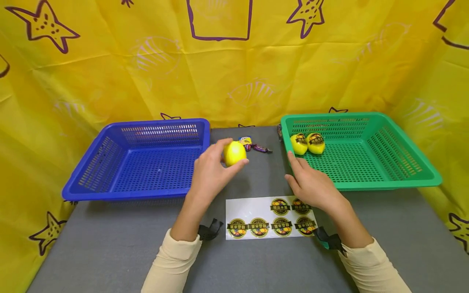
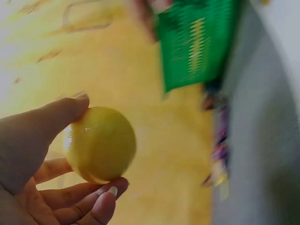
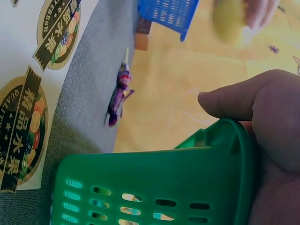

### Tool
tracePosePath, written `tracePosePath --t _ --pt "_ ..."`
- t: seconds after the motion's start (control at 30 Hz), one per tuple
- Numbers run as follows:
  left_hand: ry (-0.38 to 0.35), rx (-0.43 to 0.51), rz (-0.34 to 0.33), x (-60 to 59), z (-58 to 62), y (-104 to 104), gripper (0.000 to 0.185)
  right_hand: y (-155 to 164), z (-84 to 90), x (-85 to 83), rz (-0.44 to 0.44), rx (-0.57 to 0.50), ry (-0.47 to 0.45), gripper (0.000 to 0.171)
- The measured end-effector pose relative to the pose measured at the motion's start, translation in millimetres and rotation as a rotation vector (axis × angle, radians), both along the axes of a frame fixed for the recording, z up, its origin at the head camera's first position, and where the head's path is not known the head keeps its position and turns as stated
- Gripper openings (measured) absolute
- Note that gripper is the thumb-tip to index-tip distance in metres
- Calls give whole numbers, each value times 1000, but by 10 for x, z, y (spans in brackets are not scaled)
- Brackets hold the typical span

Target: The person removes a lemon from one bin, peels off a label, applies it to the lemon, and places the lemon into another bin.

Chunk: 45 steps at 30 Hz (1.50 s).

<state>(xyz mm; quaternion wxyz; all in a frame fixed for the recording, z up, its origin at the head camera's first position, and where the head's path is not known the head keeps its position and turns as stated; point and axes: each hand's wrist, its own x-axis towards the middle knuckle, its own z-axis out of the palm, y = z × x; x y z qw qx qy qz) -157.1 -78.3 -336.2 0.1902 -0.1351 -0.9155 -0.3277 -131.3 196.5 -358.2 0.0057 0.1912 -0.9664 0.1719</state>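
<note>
The left hand [image 1: 210,175] holds a smooth, round yellow lemon [image 1: 234,153] between thumb and curled fingertips, raised above the grey table [image 1: 110,244] just beyond the right edge of the empty blue plastic mesh basket [image 1: 139,162]. In the left wrist view the fruit [image 2: 101,144] sits out at the fingertips rather than deep in the palm, which leaves most of its skin bare and turned outward, probably so that it can be worked on.

The right hand [image 1: 311,183] grips nothing. Its fingers lie straight along the near left corner of the green plastic mesh basket [image 1: 366,162], and the right wrist view shows the thumb and palm against the basket's rim [image 3: 234,154], as if steadying it.

Inside the green basket, at about ten o'clock, two more yellow lemons [image 1: 307,143] lie touching each other, each bearing a round dark label. A white sheet of round fruit stickers [image 1: 269,217] lies flat at six o'clock, between the forearms, within easy reach of either hand. A few wrapped sweets [image 1: 254,145] sit at twelve o'clock between the baskets, in front of the yellow patterned cloth [image 1: 234,61].
</note>
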Motion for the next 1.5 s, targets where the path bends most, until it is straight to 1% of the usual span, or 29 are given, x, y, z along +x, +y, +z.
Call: tracePosePath --t 0.07,0.2,0.27,0.33,0.43,0.67,0.87,0.93,1.0,1.07,1.13,1.2,1.23,1.27,1.33,1.4,1.43,1.5 --pt "-69 -59 -31 -34 -145 118 63 -9 -4 -4 -2 4 1 67" --pt "-187 -183 -45 -128 -482 253 61 -23 -15 -11 1 6 7 66" --pt "-221 -228 -39 -161 -598 285 62 -23 -21 -15 -1 9 12 66" --pt "-243 -260 -32 -175 -653 303 64 -20 -24 -16 -3 13 18 66" --pt "-253 -274 -25 -179 -662 315 66 -17 -18 -17 -7 16 24 66" --pt "-271 -296 -37 -190 -642 309 70 -8 9 -10 -9 7 16 67" --pt "-322 -296 -31 -182 -629 270 81 12 13 16 -14 -43 -3 68" --pt "-343 -296 -33 -175 -625 260 83 29 3 38 -4 -73 19 69" --pt "-362 -300 -38 -169 -616 252 86 47 -14 80 27 -110 81 68" --pt "-383 -304 -43 -164 -604 248 89 62 -28 143 90 -156 174 65" --pt "-391 -309 -47 -161 -591 244 91 65 -38 224 186 -210 271 60" --pt "-394 -319 -49 -160 -577 237 92 61 -50 311 303 -261 306 53" --pt "-393 -326 -50 -158 -571 234 92 57 -59 353 364 -279 299 50" --pt "-389 -337 -50 -157 -567 229 91 55 -74 392 417 -289 272 46" --pt "-376 -358 -49 -155 -562 221 89 57 -113 460 488 -278 190 40" --pt "-359 -368 -49 -153 -572 219 85 67 -165 503 498 -225 112 35" --pt "-349 -363 -52 -151 -580 223 83 75 -193 518 483 -187 86 35" --pt "-322 -339 -65 -146 -603 241 79 97 -242 527 424 -113 58 37"
